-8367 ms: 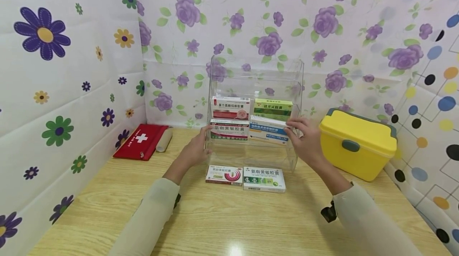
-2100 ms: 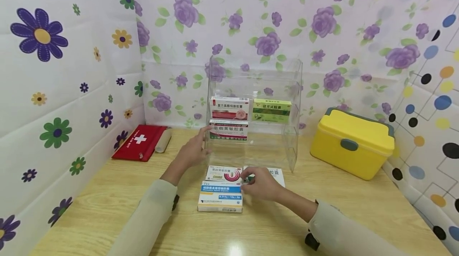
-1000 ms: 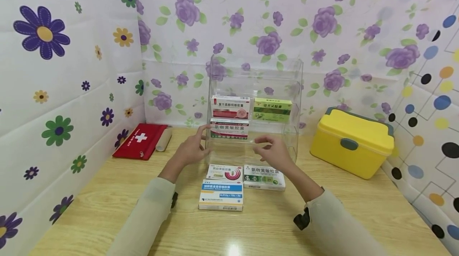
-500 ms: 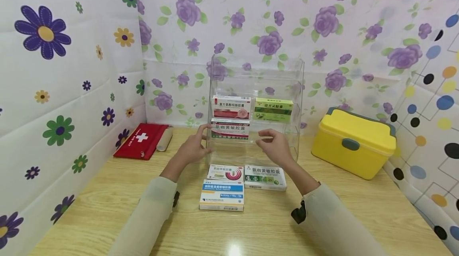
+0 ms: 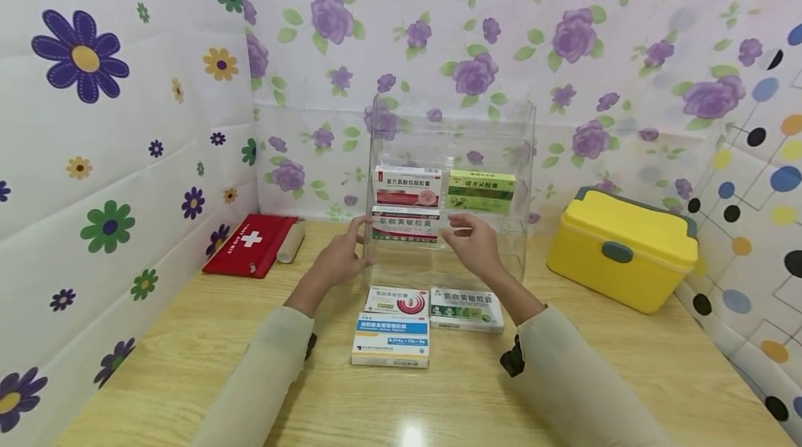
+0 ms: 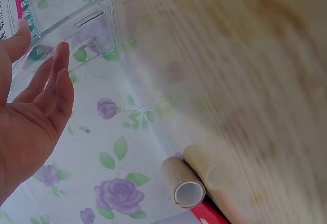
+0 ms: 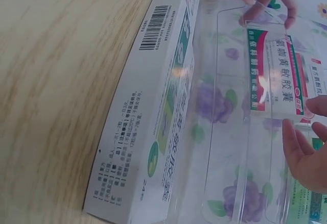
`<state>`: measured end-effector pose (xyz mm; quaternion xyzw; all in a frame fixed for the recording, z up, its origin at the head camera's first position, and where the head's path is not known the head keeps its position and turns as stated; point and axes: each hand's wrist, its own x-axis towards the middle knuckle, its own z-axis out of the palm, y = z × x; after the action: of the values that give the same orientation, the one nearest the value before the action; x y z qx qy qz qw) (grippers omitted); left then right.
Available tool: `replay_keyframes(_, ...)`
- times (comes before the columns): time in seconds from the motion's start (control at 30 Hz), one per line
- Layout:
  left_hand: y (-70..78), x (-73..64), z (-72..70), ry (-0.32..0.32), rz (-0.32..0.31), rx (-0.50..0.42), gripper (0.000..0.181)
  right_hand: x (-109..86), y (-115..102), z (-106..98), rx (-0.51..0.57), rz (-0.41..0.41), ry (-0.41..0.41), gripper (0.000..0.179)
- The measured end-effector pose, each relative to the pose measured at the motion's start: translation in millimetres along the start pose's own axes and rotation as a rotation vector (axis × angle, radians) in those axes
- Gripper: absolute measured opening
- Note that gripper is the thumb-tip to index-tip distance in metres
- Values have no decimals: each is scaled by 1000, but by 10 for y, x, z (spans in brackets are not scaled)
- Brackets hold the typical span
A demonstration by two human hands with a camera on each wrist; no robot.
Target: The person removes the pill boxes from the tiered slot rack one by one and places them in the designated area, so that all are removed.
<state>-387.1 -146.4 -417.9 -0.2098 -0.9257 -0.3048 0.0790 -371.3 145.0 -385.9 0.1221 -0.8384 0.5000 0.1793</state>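
Observation:
A clear acrylic display rack [image 5: 401,269] stands at the back of the table. My left hand [image 5: 338,259] rests against its left side, thumb and fingers spread. In the left wrist view the hand [image 6: 38,101] shows fingers loosely bent beside the clear panel. A white, red and green medicine box [image 5: 406,225] stands upright on a lower tier at the left. At its right end is my right hand [image 5: 476,245], thumb and index finger apart. In the right wrist view those fingertips [image 7: 289,127] are close to the box's end. Above stand a red-and-white box [image 5: 407,188] and a green box [image 5: 480,193].
Before the rack lie a pink-ringed box [image 5: 396,301], a green-and-white box [image 5: 466,309] and a blue, white and yellow box [image 5: 391,342]. A red first aid pouch [image 5: 241,248] and beige roll [image 5: 291,243] lie left. A yellow case [image 5: 620,252] sits right.
Earlier my right hand took the blue, white and yellow box off the rack and laid it on the table. It has since moved up to the upright box's right end. My left hand stayed put.

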Motion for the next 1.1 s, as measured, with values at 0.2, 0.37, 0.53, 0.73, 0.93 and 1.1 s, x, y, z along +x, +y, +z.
replay_keyframes(0.2,-5,1,-4,8,-10,7,80,62,-4,77,-16,-12,-16,36)
replay_keyframes(0.37,0,-18,-11,7,-21,11,80,148,22,140,-55,-22,-87,43)
replay_keyframes(0.53,7,-22,0,-2,6,10,81,200,31,164,-94,-31,-132,46)
replay_keyframes(0.73,16,4,17,13,9,36,81,208,38,151,-125,-61,-152,45)
replay_keyframes(0.93,42,20,27,2,4,40,82,190,32,126,-146,-100,-121,39)
replay_keyframes(1.1,47,18,22,0,-7,38,80,204,58,129,-152,-145,-81,29)
